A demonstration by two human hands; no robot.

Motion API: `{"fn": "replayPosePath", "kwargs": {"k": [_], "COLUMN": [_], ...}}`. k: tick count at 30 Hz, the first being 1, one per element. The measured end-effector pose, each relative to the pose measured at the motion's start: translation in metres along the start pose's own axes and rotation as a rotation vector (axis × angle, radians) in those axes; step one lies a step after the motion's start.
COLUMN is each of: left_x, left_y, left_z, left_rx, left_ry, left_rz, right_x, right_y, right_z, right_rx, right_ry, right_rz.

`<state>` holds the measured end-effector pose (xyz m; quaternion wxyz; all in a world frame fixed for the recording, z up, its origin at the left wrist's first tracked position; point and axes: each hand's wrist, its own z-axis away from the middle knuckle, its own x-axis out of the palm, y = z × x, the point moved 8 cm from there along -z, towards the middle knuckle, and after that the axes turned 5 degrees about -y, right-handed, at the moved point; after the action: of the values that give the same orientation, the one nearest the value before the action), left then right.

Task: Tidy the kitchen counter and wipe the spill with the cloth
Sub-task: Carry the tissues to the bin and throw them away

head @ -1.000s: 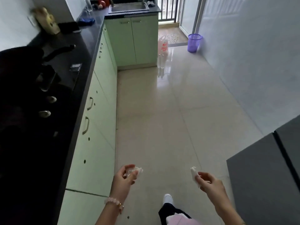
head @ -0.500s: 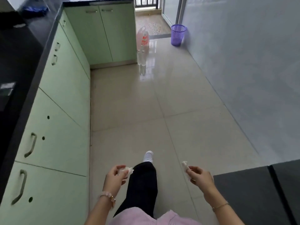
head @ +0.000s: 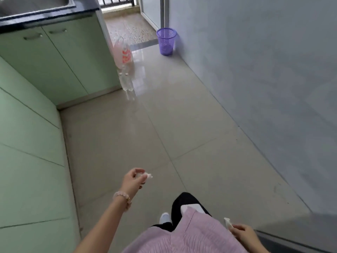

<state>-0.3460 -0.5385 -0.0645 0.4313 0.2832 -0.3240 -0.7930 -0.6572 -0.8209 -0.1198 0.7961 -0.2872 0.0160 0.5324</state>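
So we're in the tidy-up half of this job, not the wiping half. Our left hand (head: 132, 181) has thumb and fingertips pinched around a crumpled white scrap (head: 145, 175), held out over the floor (head: 182, 125). Our right hand (head: 243, 233), low by the hip, has its fingers curled around a second white scrap (head: 228, 222). Looks like rubbish off the counter (head: 45, 13) to us, though what it's made of is too small to tell. The counter itself is just a black strip at the top left, with a corner of the sink (head: 27, 3) in it. No cloth or spill anywhere in view.

Next move, we reckon: walk up to the purple mesh bin (head: 166, 42) against the wall by the doorway, get both hands over its rim and let go, then go find the cloth.

Containers: we can't make out anything inside the bin from here. A plastic bag (head: 123, 55) with red print sits by the green cabinets (head: 63, 61), with clear bottles (head: 125, 80) just in front of it. Bag and sink contents, no idea.
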Motion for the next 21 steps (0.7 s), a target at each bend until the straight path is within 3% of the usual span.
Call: {"fn": "replayPosePath", "kwargs": {"k": [4,9,21], "left_x": [0.007,0.013,-0.059], "left_y": [0.046,0.076,0.18], "left_z": [-0.091,-0.193,-0.362], "left_rx": [-0.047,-0.232,-0.472], "left_ry": [-0.028,-0.016,0.232], "left_rz": [-0.052,-0.022,0.205], "right_x": [0.01,0.02,0.051], "right_y": [-0.096,-0.242,-0.643], "right_z": [-0.047,-0.138,-0.288], "right_rx": [-0.029,-0.016,-0.301], "right_ry": [-0.03,-0.081,-0.213], "right_rz": [0.009,0.022,0.022]}}
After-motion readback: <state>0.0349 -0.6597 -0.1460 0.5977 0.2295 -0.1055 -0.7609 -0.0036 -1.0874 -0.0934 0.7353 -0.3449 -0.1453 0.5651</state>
